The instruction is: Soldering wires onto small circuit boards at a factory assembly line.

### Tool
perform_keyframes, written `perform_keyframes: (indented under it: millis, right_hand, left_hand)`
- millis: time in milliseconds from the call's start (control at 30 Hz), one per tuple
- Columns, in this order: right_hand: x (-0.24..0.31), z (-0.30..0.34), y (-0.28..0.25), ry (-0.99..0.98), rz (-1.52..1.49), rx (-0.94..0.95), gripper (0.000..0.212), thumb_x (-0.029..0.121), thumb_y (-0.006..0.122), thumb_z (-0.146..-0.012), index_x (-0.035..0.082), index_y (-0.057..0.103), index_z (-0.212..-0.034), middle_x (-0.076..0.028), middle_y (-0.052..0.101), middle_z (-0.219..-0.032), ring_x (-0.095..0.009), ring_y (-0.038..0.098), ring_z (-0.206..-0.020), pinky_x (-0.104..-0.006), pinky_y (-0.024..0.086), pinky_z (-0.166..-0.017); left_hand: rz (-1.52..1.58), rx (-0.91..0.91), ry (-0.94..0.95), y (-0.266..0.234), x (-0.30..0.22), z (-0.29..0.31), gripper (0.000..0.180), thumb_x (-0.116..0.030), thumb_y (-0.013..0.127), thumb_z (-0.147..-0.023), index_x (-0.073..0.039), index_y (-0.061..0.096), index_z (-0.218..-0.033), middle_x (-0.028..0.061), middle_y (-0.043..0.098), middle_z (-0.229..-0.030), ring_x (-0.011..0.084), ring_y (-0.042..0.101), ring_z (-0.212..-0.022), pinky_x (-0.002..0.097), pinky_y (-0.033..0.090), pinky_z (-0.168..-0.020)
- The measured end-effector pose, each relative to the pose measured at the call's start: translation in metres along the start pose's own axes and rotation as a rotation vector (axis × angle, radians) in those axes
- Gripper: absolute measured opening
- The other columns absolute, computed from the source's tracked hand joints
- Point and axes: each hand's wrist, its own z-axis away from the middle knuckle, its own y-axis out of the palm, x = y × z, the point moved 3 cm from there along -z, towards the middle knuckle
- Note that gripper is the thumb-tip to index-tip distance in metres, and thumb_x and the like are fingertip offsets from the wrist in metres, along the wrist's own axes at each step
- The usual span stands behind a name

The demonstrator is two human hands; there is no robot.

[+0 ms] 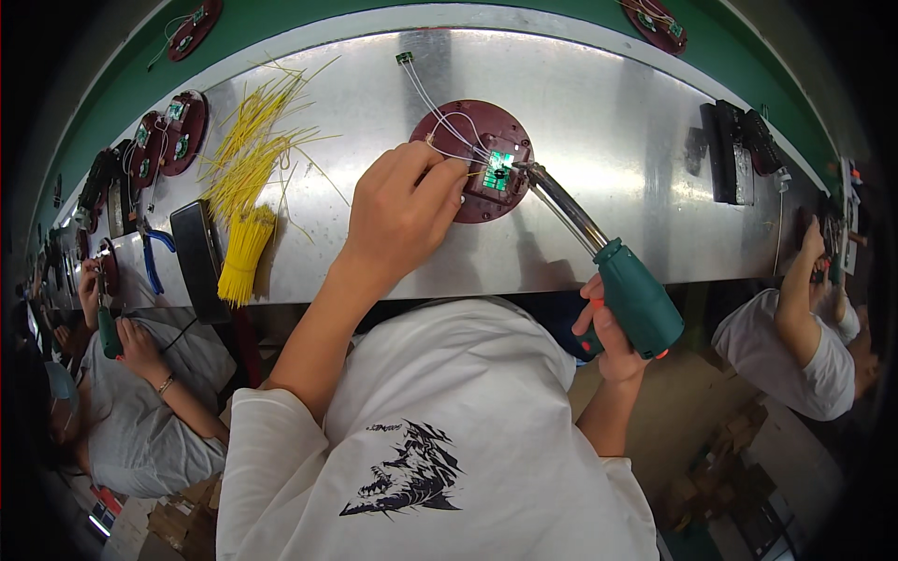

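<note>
A round dark-red disc (510, 122) lies on the metal bench in front of me, carrying a small green circuit board (499, 171). White wires (432, 110) run from that board to a tiny green board (404, 58) beyond the disc. My left hand (398, 210) rests over the disc's left side, its thumb and forefinger pinched on a thin wire end beside the circuit board. In my right hand (613, 341) is a green soldering gun (641, 299), gripped by its handle. Its metal tip reaches the right edge of the circuit board; whether it touches cannot be told.
Left of me lie a tied bundle of yellow wires (245, 257), loose yellow wires (253, 154), a black oblong case (194, 245) and blue-handled pliers (152, 260). More dark-red discs (187, 136) sit further left. Black parts (731, 154) stand at right. People work on both sides.
</note>
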Motion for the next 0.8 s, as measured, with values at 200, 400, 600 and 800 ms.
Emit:
perform_keyframes:
  millis: [200, 400, 600, 800]
  right_hand:
    - [0.002, -0.002, 0.001, 0.034, -0.076, -0.107, 0.027, 0.004, 0.074, -0.083, -0.011, 0.067, -0.104, -0.017, 0.073, -0.089, -0.015, 0.067, -0.054, -0.0261, 0.054, -0.052]
    - [0.0, 0.0, 0.0, 0.005, -0.065, -0.1, 0.027, 0.004, 0.073, -0.083, -0.011, 0.067, -0.104, -0.017, 0.073, -0.089, -0.014, 0.066, -0.053, -0.0256, 0.054, -0.052]
    - [0.002, 0.001, 0.002, -0.002, -0.04, -0.115, 0.029, 0.005, 0.074, -0.08, -0.011, 0.069, -0.104, -0.018, 0.072, -0.088, -0.016, 0.067, -0.056, -0.0271, 0.054, -0.055]
    - [0.005, 0.001, 0.006, -0.045, 0.043, -0.107, 0.031, 0.006, 0.077, -0.076, -0.009, 0.071, -0.102, -0.017, 0.071, -0.087, -0.019, 0.068, -0.068, -0.0291, 0.054, -0.063]
  left_hand:
    - [-0.004, -0.007, -0.008, 0.002, 0.001, 0.002, 0.022, 0.001, 0.074, -0.075, -0.003, 0.069, -0.097, 0.0093, 0.061, -0.088, 0.028, 0.063, -0.077, 0.0404, 0.052, -0.067]
    - [0.003, -0.036, 0.012, 0.002, 0.001, 0.002, 0.02, 0.001, 0.073, -0.078, -0.002, 0.069, -0.097, 0.0103, 0.063, -0.09, 0.0291, 0.063, -0.077, 0.0404, 0.053, -0.067]
    - [-0.018, -0.102, -0.015, -0.002, -0.001, 0.001, 0.017, 0.002, 0.073, -0.08, -0.001, 0.07, -0.096, 0.011, 0.064, -0.091, 0.0293, 0.063, -0.078, 0.0393, 0.052, -0.067]
    - [-0.037, -0.249, -0.173, -0.01, 0.0, 0.006, 0.02, 0.007, 0.072, -0.08, 0.0, 0.071, -0.099, 0.0109, 0.063, -0.09, 0.0273, 0.061, -0.078, 0.0371, 0.05, -0.066]
